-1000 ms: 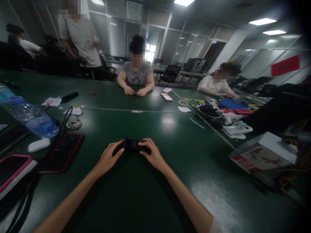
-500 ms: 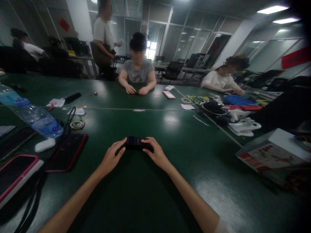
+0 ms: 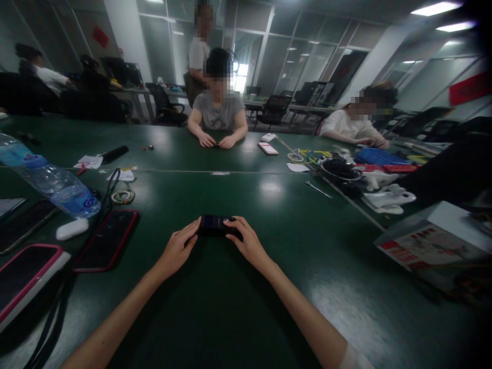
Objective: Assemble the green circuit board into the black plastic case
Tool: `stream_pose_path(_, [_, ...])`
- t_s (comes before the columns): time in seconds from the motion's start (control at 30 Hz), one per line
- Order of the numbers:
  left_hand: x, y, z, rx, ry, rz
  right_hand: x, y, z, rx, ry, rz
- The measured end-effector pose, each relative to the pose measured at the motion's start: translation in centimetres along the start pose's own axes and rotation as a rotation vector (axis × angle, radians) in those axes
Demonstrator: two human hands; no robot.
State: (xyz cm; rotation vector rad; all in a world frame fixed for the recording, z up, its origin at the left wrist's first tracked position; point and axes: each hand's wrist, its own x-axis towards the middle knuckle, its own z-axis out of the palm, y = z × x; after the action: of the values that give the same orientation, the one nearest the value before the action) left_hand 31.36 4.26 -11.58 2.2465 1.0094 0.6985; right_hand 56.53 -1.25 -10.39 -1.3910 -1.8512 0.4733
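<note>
Device [image 3: 213,225], left hand [image 3: 179,248] clamped on 1 end, right hand [image 3: 249,242] on the other, red phone [image 3: 108,240] left of both, wrench [image 3: 319,189] beyond right hand

The big green table [image 3: 169,192] has shiny patches of light on top. Past its far edge stand black chairs [image 3: 272,107] and desks [image 3: 132,90] with dark screens [image 3: 117,70]. Behind them is a wall of tall glass panes [image 3: 292,48], with one bright window [image 3: 240,78] near the middle. Pale pillars [image 3: 126,36] rise on both sides. White lights [image 3: 436,8] glow on the grey ceiling [image 3: 346,13].
</note>
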Motion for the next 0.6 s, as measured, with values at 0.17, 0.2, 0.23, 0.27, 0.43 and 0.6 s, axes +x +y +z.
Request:
stream_pose_path(0.17, [-0.2,0.6,-0.2,-0.014,0.001,-0.023,0.0,0.2,-0.2,0.047,0.029,0.025])
stream_pose_path(0.2, [-0.3,0.6,-0.2,-0.016,0.004,-0.031,0.1,0.3,-0.2,0.068,0.048,0.032])
stream_pose_path(0.23, [-0.3,0.6,-0.2,-0.017,0.009,-0.045,0.1,0.4,-0.1,0.096,0.075,0.039])
stream_pose_path(0.27, [-0.4,0.5,-0.2,-0.021,0.019,-0.061,0.1,0.5,-0.1,0.132,0.107,0.044])
stream_pose_path(0.43, [-0.5,0.7,-0.4,-0.045,0.036,-0.078,0.3,0.7,-0.3,0.283,0.37,0.075])
stream_pose_path(0.6, [-0.5,1.4,-0.5,0.104,-0.024,-0.016,0.4,1.4,-1.3,0.165,0.609,0.135])
